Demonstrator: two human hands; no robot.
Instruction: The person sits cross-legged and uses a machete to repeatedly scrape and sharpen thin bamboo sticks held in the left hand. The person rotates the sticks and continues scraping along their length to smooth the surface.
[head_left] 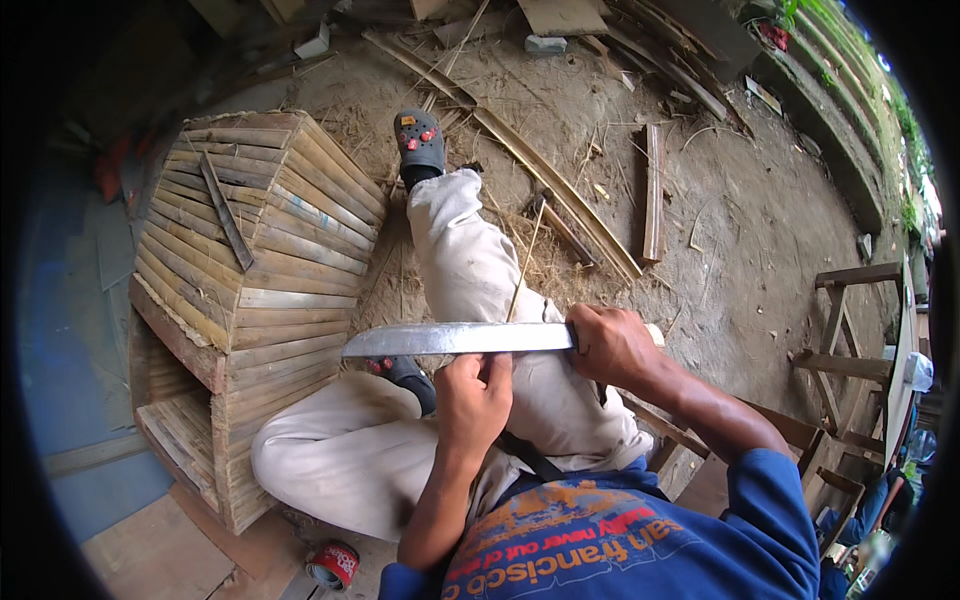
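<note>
My right hand (617,345) is wrapped around the handle of a machete (440,340), whose wide silvery blade lies level across my lap and points left. Just below the blade, my left hand (470,402) pinches a thin bamboo strip (526,262). Beyond the blade the strip sticks out, away from me, over my thigh. The blade crosses the strip close to my left fingertips and hides part of it. Most of the machete's handle is covered by my right fingers.
A bamboo-slat box (300,240) stands at my left, with a loose dark slat (226,210) on top. A red can (332,565) sits near its base. Long wooden strips (540,155) and shavings litter the dirt floor ahead. A wooden frame (845,365) stands at the right.
</note>
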